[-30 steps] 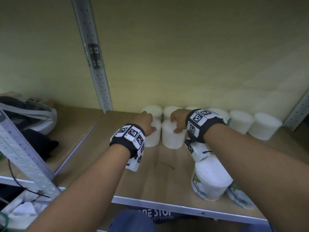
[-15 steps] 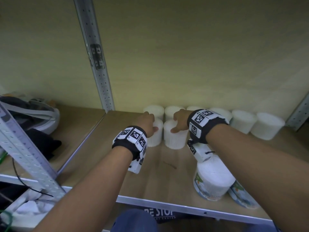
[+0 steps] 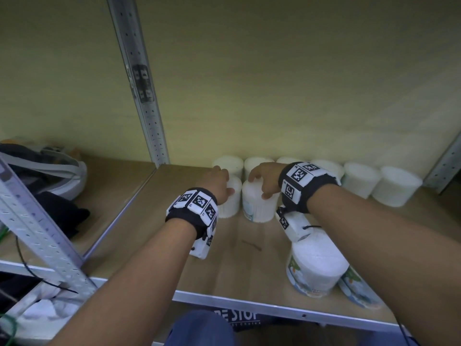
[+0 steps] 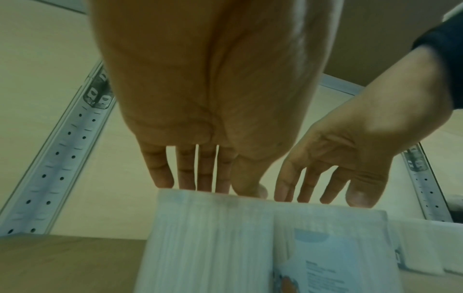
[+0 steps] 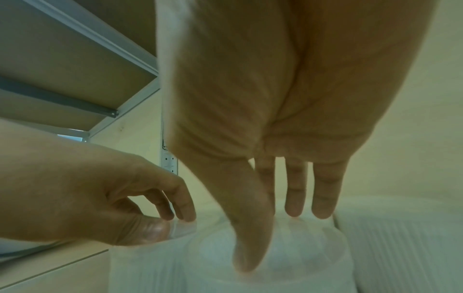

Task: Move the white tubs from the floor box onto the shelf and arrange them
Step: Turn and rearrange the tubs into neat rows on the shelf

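Each hand's grip clamps 1 tub: left hand (image 3: 216, 182), left tub (image 3: 230, 203); right hand (image 3: 265, 178), right tub (image 3: 258, 204).

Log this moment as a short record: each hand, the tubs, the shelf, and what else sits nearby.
left hand: on top of a front tub, fingers curled over its rim
right hand: on top of the neighbouring front tub, fingers over its top edge
back row: white tubs lined up along the wall
near edge: one tub lying on its side, printed label showing
shelf: wooden board, metal front rail
left bay: dark bag
floor box: not in view
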`<action>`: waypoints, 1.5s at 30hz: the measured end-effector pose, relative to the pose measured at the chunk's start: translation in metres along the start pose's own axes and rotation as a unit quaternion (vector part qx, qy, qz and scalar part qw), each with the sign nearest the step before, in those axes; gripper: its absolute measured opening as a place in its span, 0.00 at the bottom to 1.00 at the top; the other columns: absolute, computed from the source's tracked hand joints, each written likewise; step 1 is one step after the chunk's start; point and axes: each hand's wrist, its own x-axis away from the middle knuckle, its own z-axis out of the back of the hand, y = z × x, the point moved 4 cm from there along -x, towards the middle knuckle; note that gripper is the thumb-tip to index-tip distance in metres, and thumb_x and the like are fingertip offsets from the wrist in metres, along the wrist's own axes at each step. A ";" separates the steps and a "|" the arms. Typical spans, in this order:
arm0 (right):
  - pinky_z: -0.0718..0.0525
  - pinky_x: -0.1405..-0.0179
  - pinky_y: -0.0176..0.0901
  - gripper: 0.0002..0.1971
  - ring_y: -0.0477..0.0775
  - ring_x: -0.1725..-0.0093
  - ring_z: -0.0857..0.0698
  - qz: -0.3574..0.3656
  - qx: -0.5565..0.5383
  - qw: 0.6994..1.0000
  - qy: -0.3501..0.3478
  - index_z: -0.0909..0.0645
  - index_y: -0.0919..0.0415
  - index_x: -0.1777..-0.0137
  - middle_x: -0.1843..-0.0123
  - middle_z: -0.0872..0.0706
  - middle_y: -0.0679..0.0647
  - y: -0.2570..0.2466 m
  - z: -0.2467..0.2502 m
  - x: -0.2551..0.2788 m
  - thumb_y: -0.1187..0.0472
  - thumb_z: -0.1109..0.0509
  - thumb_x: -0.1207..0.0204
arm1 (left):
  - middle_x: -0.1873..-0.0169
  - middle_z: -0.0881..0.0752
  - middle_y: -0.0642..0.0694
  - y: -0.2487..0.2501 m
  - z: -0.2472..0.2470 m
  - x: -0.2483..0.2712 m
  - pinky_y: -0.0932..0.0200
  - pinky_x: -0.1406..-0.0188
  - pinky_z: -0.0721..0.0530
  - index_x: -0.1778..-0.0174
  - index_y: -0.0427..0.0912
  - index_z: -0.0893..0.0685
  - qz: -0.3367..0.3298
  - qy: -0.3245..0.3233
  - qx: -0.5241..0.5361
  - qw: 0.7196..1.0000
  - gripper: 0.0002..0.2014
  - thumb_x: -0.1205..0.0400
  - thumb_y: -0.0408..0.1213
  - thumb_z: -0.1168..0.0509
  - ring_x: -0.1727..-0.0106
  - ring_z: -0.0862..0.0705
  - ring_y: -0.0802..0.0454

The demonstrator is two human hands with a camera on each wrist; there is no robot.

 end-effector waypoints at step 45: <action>0.29 0.28 0.44 0.34 0.57 0.23 0.29 0.006 0.037 0.999 0.001 0.34 0.56 0.20 0.20 0.32 0.55 0.004 -0.003 0.005 0.60 0.26 0.25 | 0.32 0.27 0.38 0.003 -0.004 -0.002 0.44 0.31 0.25 0.29 0.37 0.28 -0.008 0.004 -0.025 1.000 0.21 0.16 0.43 0.38 0.30 0.27 0.40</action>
